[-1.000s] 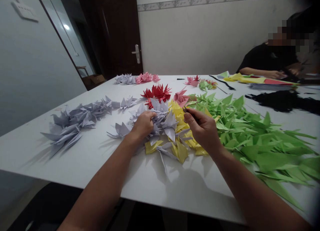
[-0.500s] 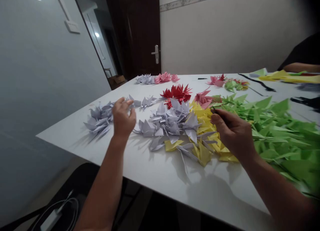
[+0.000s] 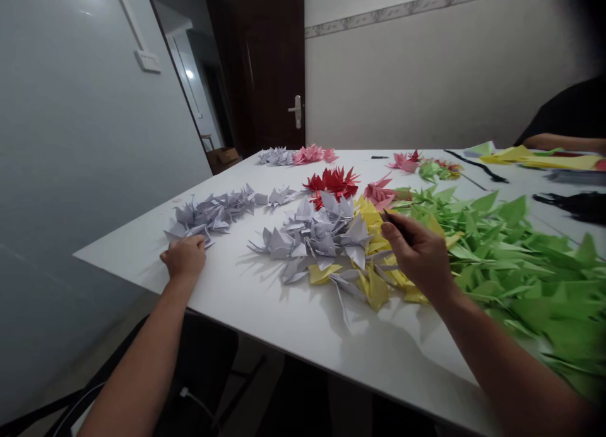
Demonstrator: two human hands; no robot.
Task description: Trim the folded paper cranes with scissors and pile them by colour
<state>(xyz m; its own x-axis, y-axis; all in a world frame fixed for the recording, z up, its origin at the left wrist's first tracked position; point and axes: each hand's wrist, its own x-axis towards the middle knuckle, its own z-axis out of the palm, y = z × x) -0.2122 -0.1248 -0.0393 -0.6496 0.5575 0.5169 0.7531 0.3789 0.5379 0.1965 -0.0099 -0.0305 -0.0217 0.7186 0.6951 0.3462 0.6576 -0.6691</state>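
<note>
Left hand (image 3: 184, 257) curled, grip empty, beside grey paper cranes (image 3: 213, 213) near tabletop (image 3: 284, 317) left edge; right hand (image 3: 419, 254) pinching thin dark stick (image 3: 395, 222). Best lifted gently by wings.

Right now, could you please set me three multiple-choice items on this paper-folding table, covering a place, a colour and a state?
1. Where does the left hand rest?
A. beside the grey paper pile
B. on the green paper pile
C. on the door handle

2. What colour is the spiky flower behind the middle grey pile?
A. blue
B. red
C. black

3. What is the right hand doing?
A. lying flat and empty
B. gripping a cup
C. pinching a thin dark stick

Answers: 1 A, knuckles lie at that pile's near edge; 2 B, its points are bright red; 3 C, fingertips close on the stick.
</note>
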